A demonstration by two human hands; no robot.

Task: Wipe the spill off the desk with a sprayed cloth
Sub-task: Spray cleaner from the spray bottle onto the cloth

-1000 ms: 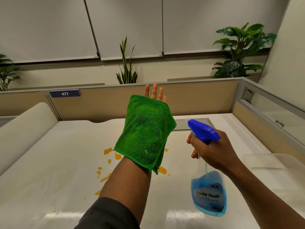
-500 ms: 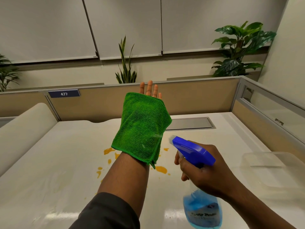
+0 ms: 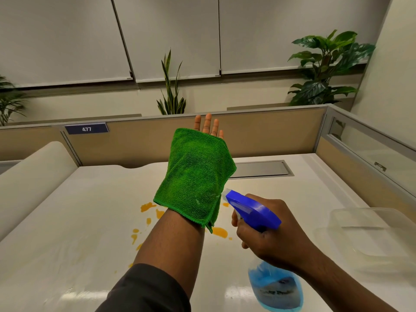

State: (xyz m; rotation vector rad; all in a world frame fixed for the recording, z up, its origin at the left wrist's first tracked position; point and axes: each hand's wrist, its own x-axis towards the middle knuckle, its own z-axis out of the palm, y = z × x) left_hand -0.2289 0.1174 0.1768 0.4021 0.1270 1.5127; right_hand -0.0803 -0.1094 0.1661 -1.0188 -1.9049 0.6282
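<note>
A folded green cloth (image 3: 195, 176) lies draped over my raised left hand (image 3: 209, 126), whose straight fingertips show above its top edge. My right hand (image 3: 270, 235) grips a spray bottle (image 3: 249, 210) with a blue trigger head and blue liquid. The nozzle points at the cloth's lower right edge and almost touches it. Orange spill (image 3: 219, 231) lies in blotches on the white desk (image 3: 90, 210) below my left forearm, which hides part of it.
A clear plastic container (image 3: 369, 233) sits on the desk at the right. A grey cable hatch (image 3: 261, 168) is set into the desk at the back. Tan partition panels (image 3: 135, 143) close the back and right sides. A rounded white roll (image 3: 29, 176) lies left.
My right hand has brought the spray bottle down and left, until its nozzle is close to the cloth. My left hand holds the cloth in much the same raised pose.
</note>
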